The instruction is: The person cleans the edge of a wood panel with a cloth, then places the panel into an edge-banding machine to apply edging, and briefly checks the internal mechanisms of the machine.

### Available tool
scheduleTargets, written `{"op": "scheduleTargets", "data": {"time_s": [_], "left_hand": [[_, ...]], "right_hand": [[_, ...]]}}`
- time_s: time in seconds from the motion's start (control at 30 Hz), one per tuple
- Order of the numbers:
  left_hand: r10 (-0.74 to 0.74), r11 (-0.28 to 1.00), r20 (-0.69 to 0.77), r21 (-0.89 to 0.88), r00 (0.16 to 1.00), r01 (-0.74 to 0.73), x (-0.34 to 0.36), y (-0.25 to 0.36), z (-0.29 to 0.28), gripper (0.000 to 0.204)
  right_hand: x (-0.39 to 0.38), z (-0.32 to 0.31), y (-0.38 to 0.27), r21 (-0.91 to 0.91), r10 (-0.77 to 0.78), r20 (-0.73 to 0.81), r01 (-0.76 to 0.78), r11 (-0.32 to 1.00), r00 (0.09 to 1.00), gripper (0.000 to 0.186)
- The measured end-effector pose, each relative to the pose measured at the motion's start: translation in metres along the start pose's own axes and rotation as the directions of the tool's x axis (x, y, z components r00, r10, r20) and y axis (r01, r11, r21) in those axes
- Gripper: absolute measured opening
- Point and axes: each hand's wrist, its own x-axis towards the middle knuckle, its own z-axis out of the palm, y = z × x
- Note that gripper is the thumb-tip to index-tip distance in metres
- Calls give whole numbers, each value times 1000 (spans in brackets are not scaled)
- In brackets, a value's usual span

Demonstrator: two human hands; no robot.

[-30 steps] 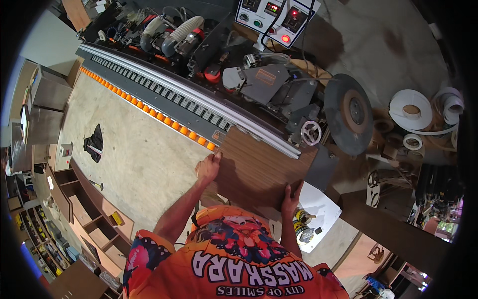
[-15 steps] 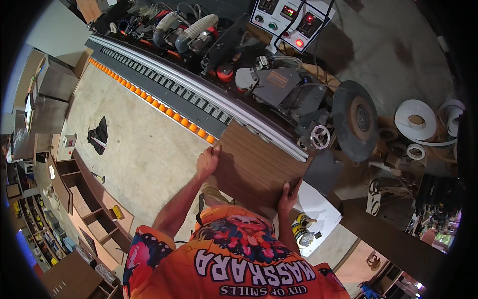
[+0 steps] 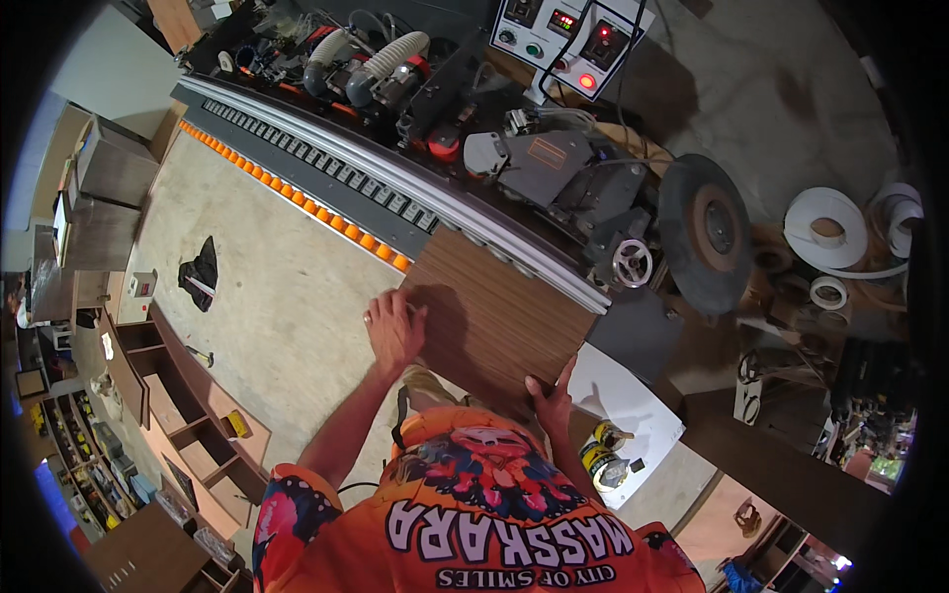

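A brown wood-grain panel (image 3: 499, 311) lies flat against the near side of an edge-banding machine (image 3: 554, 163), at the right end of its black track. My left hand (image 3: 393, 331) is at the panel's near left corner, knuckles up and fingers bent at the edge, with the thumb toward the board. The undersides of those fingers are hidden. At the near right corner my right hand (image 3: 554, 403) grips the edge, its thumb on top and a finger stretched along the side.
Orange rollers (image 3: 306, 205) line the track's near side. A control box (image 3: 563, 44) with lit displays stands behind the machine. At right are a large dark disc (image 3: 705, 237) and white edging rolls (image 3: 825, 232). A white board (image 3: 628, 415) bears yellow-labelled containers (image 3: 605, 460). Cabinet parts (image 3: 193, 420) lie left.
The panel has shifted left along the machine, covering the last part of the track. Both hands have moved left with it. My left hand's fingers lie farther over the corner.
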Motion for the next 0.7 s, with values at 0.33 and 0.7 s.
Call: {"op": "scheduleTargets", "data": {"time_s": [0.33,0.7], "left_hand": [[-222,825,912,-14,346,565,-73,0,12,61],[-303,392,810,-374,502,840,-93,-6,38,54]], "right_hand": [[8,7,-37,-73,51,59,-47,996,997,114],[145,-87,-262,364,-309,-98,323,873,946,18]]}}
